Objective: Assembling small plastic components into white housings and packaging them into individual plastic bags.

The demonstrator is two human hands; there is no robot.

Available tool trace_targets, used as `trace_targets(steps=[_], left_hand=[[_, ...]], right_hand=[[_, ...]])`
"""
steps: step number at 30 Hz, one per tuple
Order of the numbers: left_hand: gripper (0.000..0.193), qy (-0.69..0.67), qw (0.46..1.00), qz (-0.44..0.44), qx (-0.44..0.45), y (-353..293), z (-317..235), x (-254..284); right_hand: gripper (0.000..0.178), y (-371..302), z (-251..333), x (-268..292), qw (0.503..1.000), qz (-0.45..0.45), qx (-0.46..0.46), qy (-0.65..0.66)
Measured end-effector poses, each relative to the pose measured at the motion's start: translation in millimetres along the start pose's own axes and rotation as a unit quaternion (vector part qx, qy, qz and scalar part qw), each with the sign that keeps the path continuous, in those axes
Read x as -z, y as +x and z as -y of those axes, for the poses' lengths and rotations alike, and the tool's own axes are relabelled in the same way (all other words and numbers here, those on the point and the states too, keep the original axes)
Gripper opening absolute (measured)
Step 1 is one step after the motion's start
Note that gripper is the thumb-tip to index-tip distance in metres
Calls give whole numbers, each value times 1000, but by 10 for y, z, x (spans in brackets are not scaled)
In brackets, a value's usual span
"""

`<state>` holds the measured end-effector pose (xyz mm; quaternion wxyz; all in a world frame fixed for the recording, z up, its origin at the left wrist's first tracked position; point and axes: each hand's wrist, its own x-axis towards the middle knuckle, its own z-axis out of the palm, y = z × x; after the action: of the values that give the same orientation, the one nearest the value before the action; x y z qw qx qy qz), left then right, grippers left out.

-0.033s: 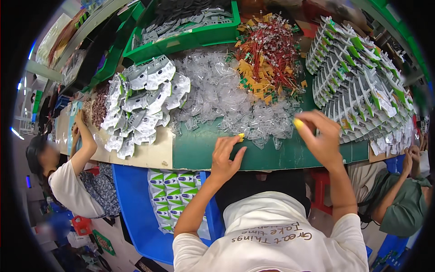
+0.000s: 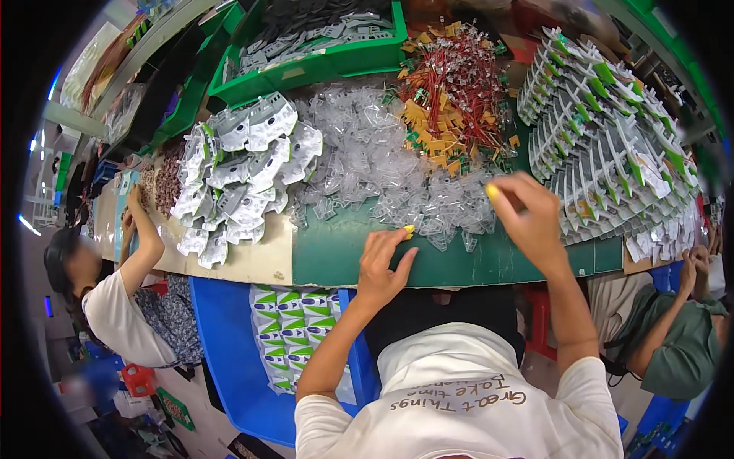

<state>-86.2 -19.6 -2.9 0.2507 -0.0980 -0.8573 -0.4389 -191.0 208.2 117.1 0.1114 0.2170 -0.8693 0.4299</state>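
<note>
My left hand (image 2: 378, 266) rests at the front of a green work mat (image 2: 329, 256), its thumb and index finger apart with nothing visible between them. A yellow cover caps one of its fingertips. My right hand (image 2: 539, 222) hovers at the right end of a heap of small clear plastic parts (image 2: 352, 145). Its thumb, tipped with a yellow cover, and index finger curl toward each other until the tips nearly meet. Whatever they pinch, if anything, is too small to see. Behind the clear parts lies a tangle of red wires with orange tabs (image 2: 451, 99).
White-and-green housings (image 2: 256, 176) are piled at left; a tall stack of similar ones (image 2: 596, 153) stands at right. A green crate (image 2: 321, 61) of grey parts sits behind. Below the edge is a blue bin (image 2: 222, 352) with printed packages (image 2: 294, 329). People work on both sides.
My right hand has shifted a little to the left and away from me, toward the clear parts. My left hand stays practically in place.
</note>
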Motion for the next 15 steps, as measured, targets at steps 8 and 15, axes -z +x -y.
trace_targets(steps=[8, 15], left_hand=[[31, 0, 1000, -5, 7, 8, -65, 6], [27, 1, 1000, -5, 7, 29, -48, 7]], right_hand=[[15, 484, -609, -689, 993, -92, -45, -61], [15, 792, -417, -499, 934, -67, -130, 327]])
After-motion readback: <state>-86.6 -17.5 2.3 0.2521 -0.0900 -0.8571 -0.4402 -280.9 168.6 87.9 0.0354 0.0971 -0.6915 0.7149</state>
